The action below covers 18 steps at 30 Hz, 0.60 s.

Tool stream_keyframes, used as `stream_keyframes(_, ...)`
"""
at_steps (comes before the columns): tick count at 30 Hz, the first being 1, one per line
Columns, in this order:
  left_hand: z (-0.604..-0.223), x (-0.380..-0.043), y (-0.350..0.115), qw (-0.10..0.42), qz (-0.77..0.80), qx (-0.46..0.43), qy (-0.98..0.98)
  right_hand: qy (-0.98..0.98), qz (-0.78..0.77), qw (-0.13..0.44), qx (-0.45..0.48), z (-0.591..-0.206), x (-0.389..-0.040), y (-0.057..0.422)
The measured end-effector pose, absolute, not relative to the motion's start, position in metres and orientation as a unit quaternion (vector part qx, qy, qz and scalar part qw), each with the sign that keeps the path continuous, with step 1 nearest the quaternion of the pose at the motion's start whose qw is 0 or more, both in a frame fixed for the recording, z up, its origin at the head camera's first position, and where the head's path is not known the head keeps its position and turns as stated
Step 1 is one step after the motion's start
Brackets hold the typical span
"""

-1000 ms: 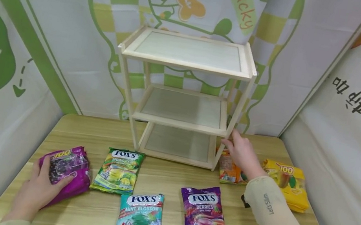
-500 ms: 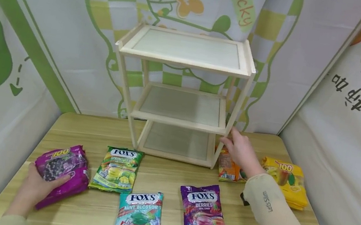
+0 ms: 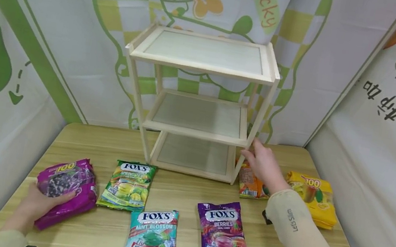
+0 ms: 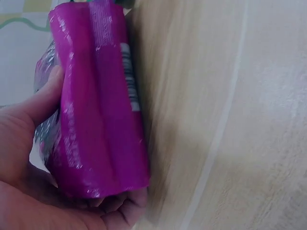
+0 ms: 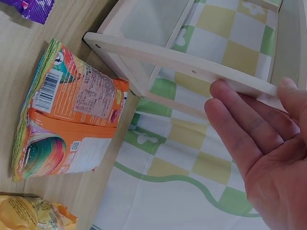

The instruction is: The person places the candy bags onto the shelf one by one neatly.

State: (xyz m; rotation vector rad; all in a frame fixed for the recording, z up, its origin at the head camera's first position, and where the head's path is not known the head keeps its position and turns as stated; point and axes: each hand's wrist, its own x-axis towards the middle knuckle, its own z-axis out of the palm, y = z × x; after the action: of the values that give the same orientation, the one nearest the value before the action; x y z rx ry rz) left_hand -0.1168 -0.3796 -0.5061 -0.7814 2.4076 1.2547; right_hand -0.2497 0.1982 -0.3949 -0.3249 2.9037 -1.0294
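Two hands are occupied: the left hand (image 3: 38, 205) grips a purple bag (image 3: 73, 188) at the left of the wooden table (image 3: 96, 237), just beside a green Spring Tea bag (image 3: 127, 186), while the right hand (image 3: 264, 166) holds the pale shelf rack (image 3: 194, 133). Plump and glossy, the purple bag should handle as a soft, yielding, slightly slippery load of modest weight, hard to break. A broad hold across its thick lower end looks surest; a pinch of film alone might slide. The left thumb (image 4: 49, 94) presses the printed front and the left fingers (image 4: 117, 215) curl beneath, spread by the bag's thickness. The rack looks stiff and rather light, best steadied by a post. The right thumb (image 5: 289, 93) and nearly straight right fingers (image 5: 235, 125) pinch its front right post (image 3: 261, 112). An orange bag (image 5: 72, 115) lies near the rack's foot, untouched.
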Motion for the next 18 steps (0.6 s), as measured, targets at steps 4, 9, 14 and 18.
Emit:
stream_keyframes(4, -0.500, -0.113, -0.381, 0.190, 0.485, -0.271, 0.809, 0.937, -0.331, 0.019, -0.106, -0.395, -0.249, 0.198)
stream_keyframes(9, -0.494, -0.110, -0.384, 0.225, 0.519, -0.272, 0.778, 0.937, -0.332, 0.018, -0.104, -0.395, -0.250, 0.198)
stream_keyframes(14, -0.492, -0.108, -0.387, 0.239, 0.533, -0.283, 0.761, 0.937, -0.332, 0.020, -0.103, -0.396, -0.250, 0.198)
stream_keyframes(18, -0.493, -0.109, -0.389, 0.235, 0.559, -0.280, 0.744, 0.936, -0.334, 0.021, -0.104, -0.396, -0.250, 0.198)
